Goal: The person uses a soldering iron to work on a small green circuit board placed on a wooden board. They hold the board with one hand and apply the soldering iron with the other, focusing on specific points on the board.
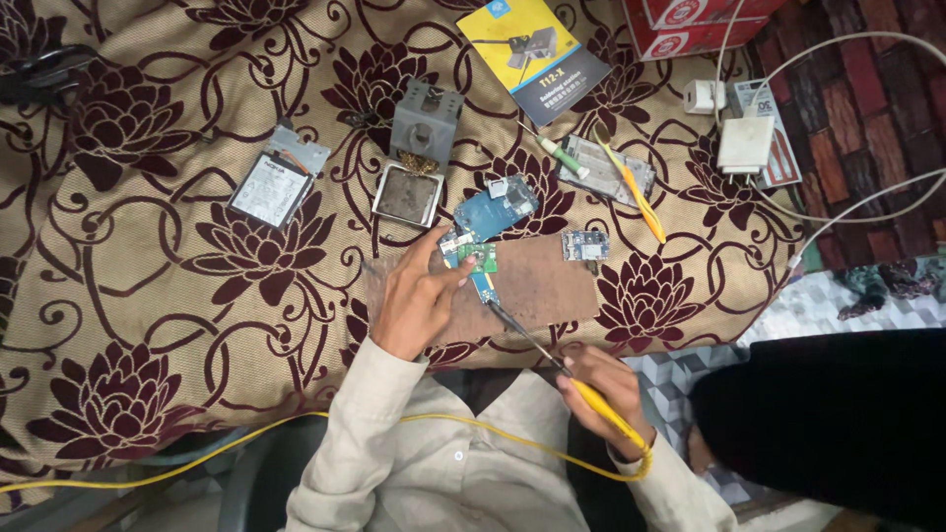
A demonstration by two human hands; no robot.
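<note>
While your left hand (419, 300) presses flat on circuit board (471, 264), fingers apart, right hand (599, 389) clamps soldering iron (552, 360); tip just beside board. Soldering underway; steady tip needed.

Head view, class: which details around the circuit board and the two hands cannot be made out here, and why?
- Soldering iron tip: too small to tell whether it touches the circuit board.
- Board components: too small and blurred.
- Right hand: its fingers wrap the yellow handle and hide the grip.
- Left hand: covers the board's near edge and part of the brown mat.
- Yellow cable: cut off at the left edge.
</note>
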